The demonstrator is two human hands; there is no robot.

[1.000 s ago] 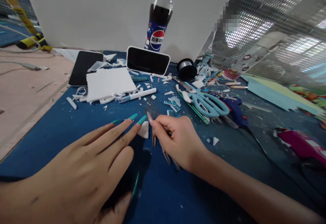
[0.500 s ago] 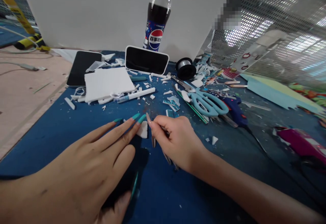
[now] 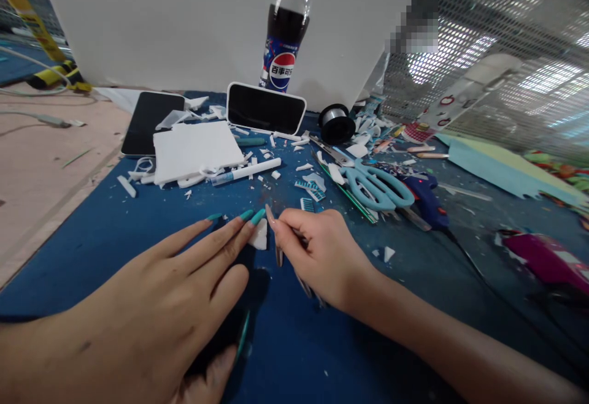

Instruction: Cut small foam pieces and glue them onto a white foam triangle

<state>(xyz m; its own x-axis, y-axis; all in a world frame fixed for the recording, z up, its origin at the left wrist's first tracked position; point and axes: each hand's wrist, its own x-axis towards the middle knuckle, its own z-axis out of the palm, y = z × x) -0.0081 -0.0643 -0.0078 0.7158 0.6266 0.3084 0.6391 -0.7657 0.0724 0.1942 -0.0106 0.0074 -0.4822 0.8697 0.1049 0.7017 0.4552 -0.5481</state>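
Observation:
My left hand (image 3: 179, 287) lies stretched out over the blue work surface, long teal nails pointing forward. Its fingertips rest at a small white flat piece (image 3: 260, 238), covering part of it. Close beside that piece, my right hand (image 3: 329, 260) is closed in a pinch, thumb against forefinger. Whatever the pinch may hold is hidden by the fingers and long nails. Just beyond the right hand are small striped teal-and-white pieces (image 3: 307, 205). A white pen-like tool (image 3: 253, 171) lies ahead of both hands.
Light-blue scissors (image 3: 377, 186), a blue glue gun (image 3: 427, 205) and a magenta tool (image 3: 545, 260) with cords lie to the right. Farther back stand a phone (image 3: 265, 108), a cola bottle (image 3: 283, 48) and a wire spool (image 3: 337, 124). White sheets (image 3: 197, 149) and scraps lie behind my left hand.
Both hands keep almost the same pose and place. Only a very slight shift of the whole view shows.

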